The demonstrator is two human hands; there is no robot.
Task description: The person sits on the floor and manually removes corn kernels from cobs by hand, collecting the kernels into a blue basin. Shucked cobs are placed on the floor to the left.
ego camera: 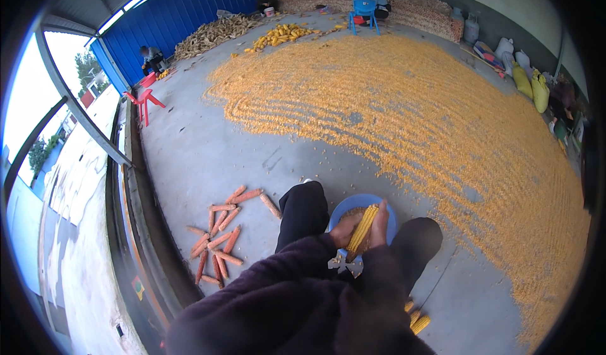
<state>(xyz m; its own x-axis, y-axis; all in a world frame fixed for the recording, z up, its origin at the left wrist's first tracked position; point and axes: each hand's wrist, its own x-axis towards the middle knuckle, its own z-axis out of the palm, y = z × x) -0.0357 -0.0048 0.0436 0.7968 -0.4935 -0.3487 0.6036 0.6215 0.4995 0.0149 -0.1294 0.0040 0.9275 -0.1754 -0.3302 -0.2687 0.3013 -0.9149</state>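
An ear of dried yellow corn [363,229] is held over a blue basin [367,199] between my knees. My left hand [344,231] wraps its left side, and my right hand [379,226] grips it from the right, fingers pointing upward. Some rows near its edge look bare, though the hands cover much of it. Loose kernels lie inside the basin. To the left on the concrete floor lie several stripped reddish corn cobs [228,237], loosely scattered. A few unshelled corn ears [418,321] rest beside my right leg.
Corn kernels [402,94] spread widely over the floor ahead and right. Farther back are a pile of corn ears [284,34], a husk heap [215,35], a blue chair [364,10] and three seated people. A red chair [144,100] stands left, near the raised floor edge; sacks [539,91] line the right wall.
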